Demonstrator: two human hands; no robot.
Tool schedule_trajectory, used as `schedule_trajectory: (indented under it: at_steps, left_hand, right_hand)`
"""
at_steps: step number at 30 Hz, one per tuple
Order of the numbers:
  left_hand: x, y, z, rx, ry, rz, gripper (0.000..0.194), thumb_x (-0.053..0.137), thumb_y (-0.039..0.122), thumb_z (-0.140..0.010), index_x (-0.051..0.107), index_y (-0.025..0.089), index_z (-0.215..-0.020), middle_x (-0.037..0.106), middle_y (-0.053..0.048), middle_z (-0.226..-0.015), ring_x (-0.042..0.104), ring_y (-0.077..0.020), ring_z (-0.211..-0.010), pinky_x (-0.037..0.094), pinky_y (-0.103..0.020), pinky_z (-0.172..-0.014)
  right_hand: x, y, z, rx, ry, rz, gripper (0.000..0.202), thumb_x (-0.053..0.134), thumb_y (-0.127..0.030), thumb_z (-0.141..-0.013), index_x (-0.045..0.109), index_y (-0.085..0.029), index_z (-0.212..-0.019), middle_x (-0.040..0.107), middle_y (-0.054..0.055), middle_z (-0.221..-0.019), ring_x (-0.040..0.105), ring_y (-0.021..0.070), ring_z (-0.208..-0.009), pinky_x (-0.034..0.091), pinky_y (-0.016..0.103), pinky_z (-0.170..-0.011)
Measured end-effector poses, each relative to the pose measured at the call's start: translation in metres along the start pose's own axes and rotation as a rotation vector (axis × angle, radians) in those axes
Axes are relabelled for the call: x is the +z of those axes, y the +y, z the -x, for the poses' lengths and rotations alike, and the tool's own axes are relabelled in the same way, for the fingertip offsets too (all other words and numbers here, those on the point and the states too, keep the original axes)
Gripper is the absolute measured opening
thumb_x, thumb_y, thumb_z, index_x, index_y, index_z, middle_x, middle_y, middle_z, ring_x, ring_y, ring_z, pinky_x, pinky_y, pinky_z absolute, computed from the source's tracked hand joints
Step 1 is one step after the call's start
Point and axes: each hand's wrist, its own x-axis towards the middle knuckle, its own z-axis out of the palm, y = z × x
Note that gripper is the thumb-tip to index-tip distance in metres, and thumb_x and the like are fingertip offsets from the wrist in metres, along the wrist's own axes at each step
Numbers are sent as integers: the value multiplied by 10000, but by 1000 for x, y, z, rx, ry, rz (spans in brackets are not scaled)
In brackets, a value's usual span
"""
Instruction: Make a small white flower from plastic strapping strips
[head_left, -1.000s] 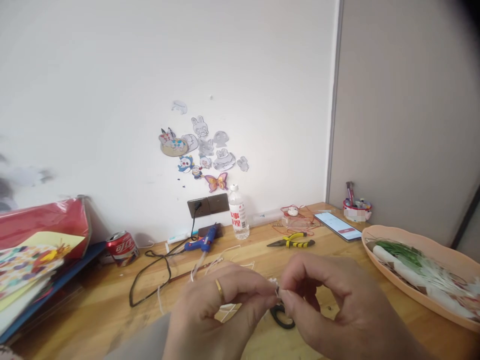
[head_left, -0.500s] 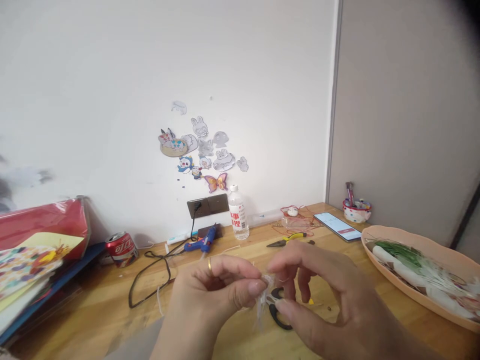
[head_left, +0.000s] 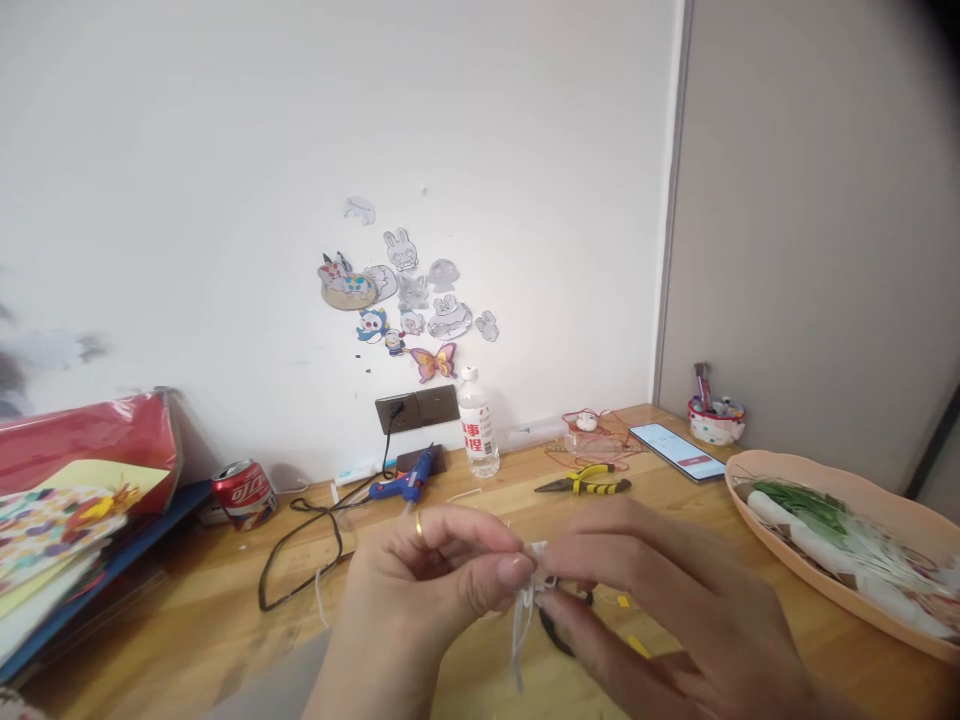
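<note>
A small bundle of thin white strands [head_left: 523,612] hangs between my two hands, its loose ends pointing down. My left hand [head_left: 442,590], with a gold ring on one finger, pinches the bundle between thumb and forefinger. From the other side, my right hand [head_left: 667,600] has thumb and fingers closed on the same strands. Black-handled scissors [head_left: 553,632] lie on the table just beneath, mostly hidden by my right hand. Beyond the hands lie yellow-and-black pliers [head_left: 589,480].
A blue glue gun [head_left: 409,485] with a black cord, a water bottle [head_left: 478,425] and a soda can [head_left: 244,493] stand behind. At right are a phone [head_left: 679,450], a small basket [head_left: 716,420] and a pink tray [head_left: 750,462] of craft stems. Papers [head_left: 67,510] pile up at left.
My right hand has moved left and closed its fingers on the strands, where it was apart before. More of the pliers now shows. My left hand keeps its pinch.
</note>
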Motion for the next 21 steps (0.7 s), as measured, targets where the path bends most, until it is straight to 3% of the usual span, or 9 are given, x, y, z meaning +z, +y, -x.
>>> schedule_trajectory:
  at_steps: [5, 9, 15, 21]
  left_hand:
    - [0, 0, 1, 110, -18, -154, 119, 734, 104, -581, 687, 207, -543, 676, 36, -554, 584, -74, -545, 459, -130, -539]
    - [4, 2, 6, 126, 3, -271, 112, 732, 131, -578, 687, 224, -533, 669, 32, -557, 587, -88, -559, 465, -143, -547]
    - [5, 3, 9, 193, -30, -413, 122, 684, 120, -607, 694, 226, -547, 665, 26, -554, 591, -104, -551, 476, -166, -540]
    - [-6, 0, 3, 575, -134, -730, 151, 602, 92, -698, 672, 226, -708, 689, 23, -671, 631, -114, -614, 512, -183, -566]
  right_hand:
    - [-2, 3, -2, 52, -71, -3, 108, 519, -92, -787, 536, -198, -776, 573, -22, -687, 536, 85, -606, 411, 187, -570]
    - [-2, 4, -3, 67, -142, 34, 141, 425, -101, -823, 475, -188, -724, 540, -2, -674, 501, 106, -593, 369, 212, -517]
    - [6, 8, 1, 32, -144, 120, 180, 370, -133, -845, 466, -193, -705, 519, 6, -653, 486, 128, -586, 367, 231, -507]
    - [2, 4, -3, 154, -226, -48, 136, 387, -155, -848, 459, -196, -740, 516, -12, -676, 498, 105, -573, 398, 211, -509]
